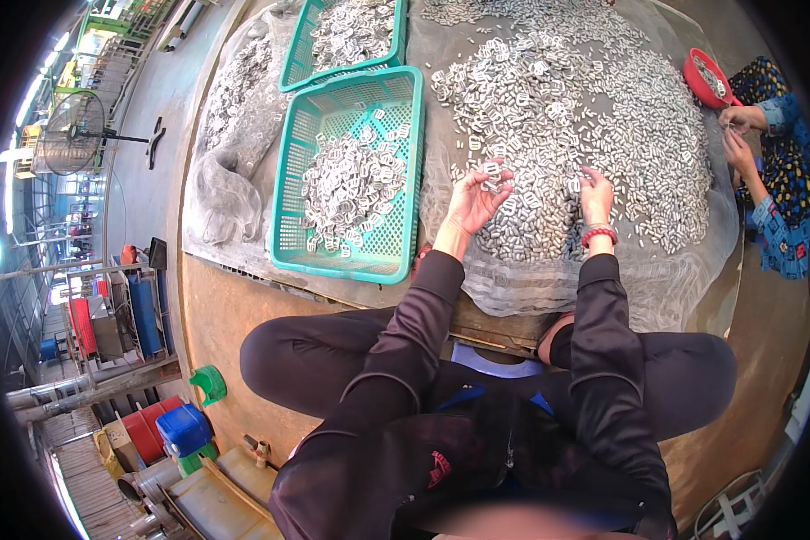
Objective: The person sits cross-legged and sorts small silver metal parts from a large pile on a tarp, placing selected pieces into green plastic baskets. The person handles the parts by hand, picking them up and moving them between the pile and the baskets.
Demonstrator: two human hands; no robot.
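Observation:
Both my hands are raised over a spread heap of small grey metal pieces (pixel 522 220) on a translucent sheet. My left hand (pixel 477 202) is closed around a few slotted metal buckles (pixel 492 169), which show between its thumb and fingers. My right hand (pixel 596 200), with a red band at the wrist, pinches one small metal buckle (pixel 574 184). Slotted buckles (pixel 486 76) lie mixed with plain oval pellets (pixel 648 144) in the heap. Left of my left hand stands a green plastic basket (pixel 281 207) with a pile of similar buckles (pixel 351 184) inside.
A second green basket (pixel 288 67) with buckles stands behind the first. Bunched translucent sheeting (pixel 220 193) lies at the left. Another person's hands (pixel 742 135) work at the right, near a red bowl (pixel 706 79). A fan (pixel 74 133) stands at far left.

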